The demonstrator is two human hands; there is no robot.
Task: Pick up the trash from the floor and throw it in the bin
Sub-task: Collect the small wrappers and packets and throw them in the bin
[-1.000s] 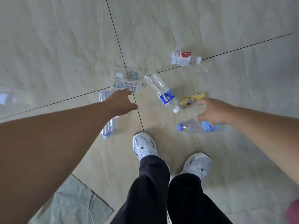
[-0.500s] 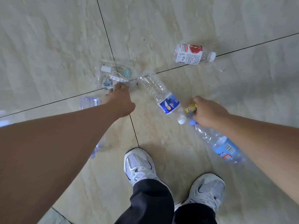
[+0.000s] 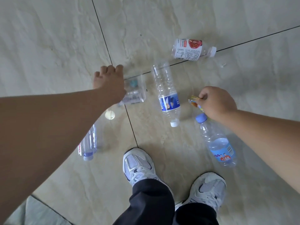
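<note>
Wrapper (image 3: 194,103) pinched at the fingertips of right hand (image 3: 216,103), centre right of frame, long axis running down-right under the palm. Left hand (image 3: 110,83), curled over clear packaging (image 3: 135,93) at centre; grip hidden beneath the knuckles, cannot tell. No bin anywhere in frame.

Polished stone-look floor (image 3: 211,17), beige, veined, glossy enough to mirror light, cut by thin dark grout lines. Clear, thin, ribbed plastic bottle (image 3: 167,93) with shiny blue printed label and white plastic cap. Second clear plastic bottle (image 3: 215,140), pale blue cap, glossy label. White-labelled plastic bottle (image 3: 190,49), smooth film wrap. Crinkled glossy foil wrapper (image 3: 194,102). Transparent stiff plastic packaging (image 3: 134,93). Mesh-and-synthetic white sneakers (image 3: 138,163); matt dark cloth trousers (image 3: 151,203).
</note>
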